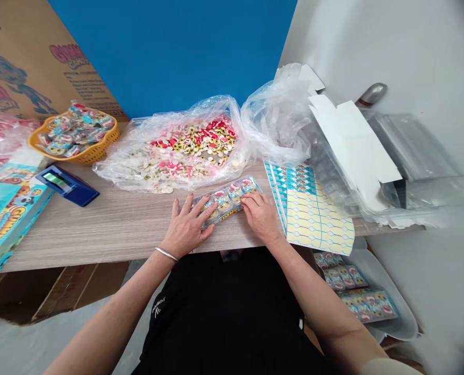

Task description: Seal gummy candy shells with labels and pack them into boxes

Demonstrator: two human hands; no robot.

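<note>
A clear plastic candy tray (235, 194) with gummy candies in rows lies slanted on the wooden table, a printed label along its near edge. My left hand (187, 224) rests over the tray's left end, fingers spread and lying on top. At the right part of the near edge, my right hand (260, 214) has its thumb and fingertips pinched together against the tray. Whatever is right between those fingertips is hidden. Beyond the tray spreads an open clear bag (138, 156) of loose red, white and yellow-green gummies (204, 138).
Sticker sheets (320, 216) lie to the right, beside a clear bin (329, 166) with white cardboard. At left are a yellow basket (99, 150) of wrapped candies, a blue device (75, 190) and a printed box (15, 208). Filled packs (366, 304) sit in a grey tub below.
</note>
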